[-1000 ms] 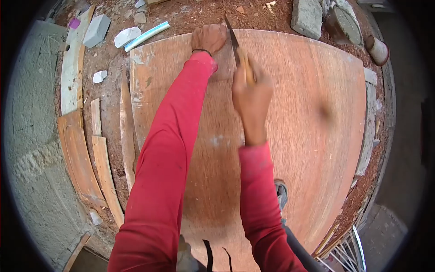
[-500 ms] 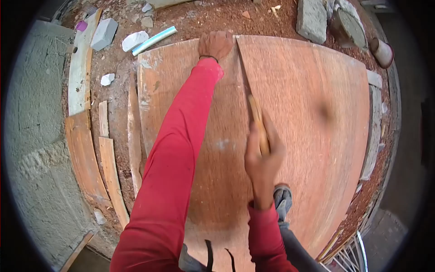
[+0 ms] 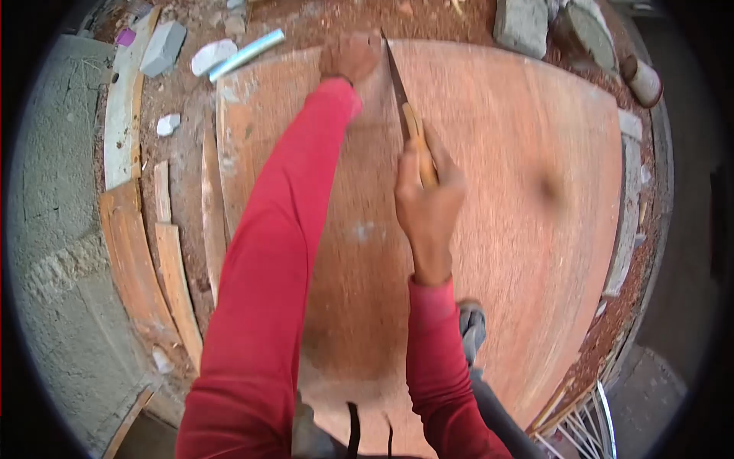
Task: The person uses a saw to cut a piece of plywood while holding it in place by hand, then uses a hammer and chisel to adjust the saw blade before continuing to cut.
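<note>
A large reddish plywood sheet (image 3: 527, 153) lies under both arms. My left hand (image 3: 350, 57) presses on the sheet's far edge, blurred, its fingers bent over the edge and hard to make out. My right hand (image 3: 430, 187) is wrapped round the wooden handle of a handsaw (image 3: 414, 126). The saw's dark, narrow blade points away from me and reaches the far edge, just right of my left hand. Part of the blade's lower side is hidden at the sheet.
Concrete blocks (image 3: 521, 27) and a metal can (image 3: 642, 81) lie beyond the sheet. At left are wooden planks (image 3: 126, 252), a grey block (image 3: 163, 48) and a pale blue tube (image 3: 247, 55). A shoe (image 3: 472, 325) rests on the sheet at right.
My right hand has pushed the saw forward, away from me, so its handle is nearer the far edge. The whole view has shifted slightly; my left hand stays at that edge.
</note>
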The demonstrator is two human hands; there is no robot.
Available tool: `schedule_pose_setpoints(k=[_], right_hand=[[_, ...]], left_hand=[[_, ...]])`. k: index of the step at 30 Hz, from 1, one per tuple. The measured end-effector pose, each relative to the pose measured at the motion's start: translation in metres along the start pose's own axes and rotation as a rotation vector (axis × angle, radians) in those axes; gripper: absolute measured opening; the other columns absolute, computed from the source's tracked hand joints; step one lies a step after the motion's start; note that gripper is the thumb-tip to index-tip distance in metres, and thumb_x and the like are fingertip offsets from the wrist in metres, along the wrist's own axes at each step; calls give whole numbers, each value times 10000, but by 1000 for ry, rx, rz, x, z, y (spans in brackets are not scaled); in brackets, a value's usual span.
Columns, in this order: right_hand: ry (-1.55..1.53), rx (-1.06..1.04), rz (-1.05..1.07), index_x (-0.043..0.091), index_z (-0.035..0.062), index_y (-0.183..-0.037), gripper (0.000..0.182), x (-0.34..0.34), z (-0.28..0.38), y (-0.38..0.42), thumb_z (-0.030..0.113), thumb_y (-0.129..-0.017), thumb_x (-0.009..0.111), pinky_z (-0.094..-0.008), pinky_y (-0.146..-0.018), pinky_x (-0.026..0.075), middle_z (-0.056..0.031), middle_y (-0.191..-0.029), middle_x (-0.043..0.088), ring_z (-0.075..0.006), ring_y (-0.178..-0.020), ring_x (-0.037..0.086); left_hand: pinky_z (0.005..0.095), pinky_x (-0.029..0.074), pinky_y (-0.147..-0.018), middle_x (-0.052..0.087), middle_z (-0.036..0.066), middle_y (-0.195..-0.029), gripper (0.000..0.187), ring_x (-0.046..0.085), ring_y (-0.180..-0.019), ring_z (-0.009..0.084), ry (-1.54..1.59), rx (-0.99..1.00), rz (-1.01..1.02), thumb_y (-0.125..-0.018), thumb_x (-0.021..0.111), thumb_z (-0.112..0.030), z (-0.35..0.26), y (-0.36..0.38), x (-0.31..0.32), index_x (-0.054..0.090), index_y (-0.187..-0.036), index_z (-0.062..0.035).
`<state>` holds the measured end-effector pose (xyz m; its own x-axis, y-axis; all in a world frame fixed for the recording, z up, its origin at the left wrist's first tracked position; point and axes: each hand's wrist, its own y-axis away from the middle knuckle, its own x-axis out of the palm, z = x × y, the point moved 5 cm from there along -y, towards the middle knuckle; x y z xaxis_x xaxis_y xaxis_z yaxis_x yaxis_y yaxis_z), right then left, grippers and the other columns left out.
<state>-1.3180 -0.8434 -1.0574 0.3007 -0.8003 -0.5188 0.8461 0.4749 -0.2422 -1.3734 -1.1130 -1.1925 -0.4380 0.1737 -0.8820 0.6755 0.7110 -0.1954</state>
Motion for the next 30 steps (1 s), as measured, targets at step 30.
schedule_pose_setpoints(k=[30], right_hand=[[52,182,185,599,-95,-1308,395,-15,4,19,96,-963,586,-313,-757,552,-201,-1029,739,-201,-801,705]], left_hand=[[518,458,-966,725,252,-939,558,684,-928,441,67,-37,35,-1002,406,-423,-5,8,2,753,-906,4]])
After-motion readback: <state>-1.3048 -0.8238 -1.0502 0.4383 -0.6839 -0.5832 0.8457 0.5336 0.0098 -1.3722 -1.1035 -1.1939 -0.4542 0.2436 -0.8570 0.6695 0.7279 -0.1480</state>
